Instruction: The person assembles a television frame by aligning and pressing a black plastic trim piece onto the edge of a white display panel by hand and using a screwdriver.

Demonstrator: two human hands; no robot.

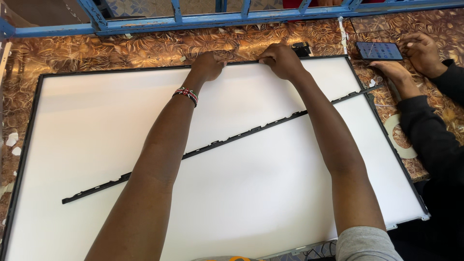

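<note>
The far edge of the white panel, lying flat on the table, is pinched by left hand and right hand, fingers curled; long axis runs left-right, hands equally near.

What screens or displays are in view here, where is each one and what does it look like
Large display panel: lies flat, filling most of the patterned brown table; rectangular, plain white face, thin black frame; the left hand and right hand press its far edge, and a loose black strip lies across it.
Smartphone: on the table, far right, by another person's hands; small black rectangle, screen lit bluish.
</note>
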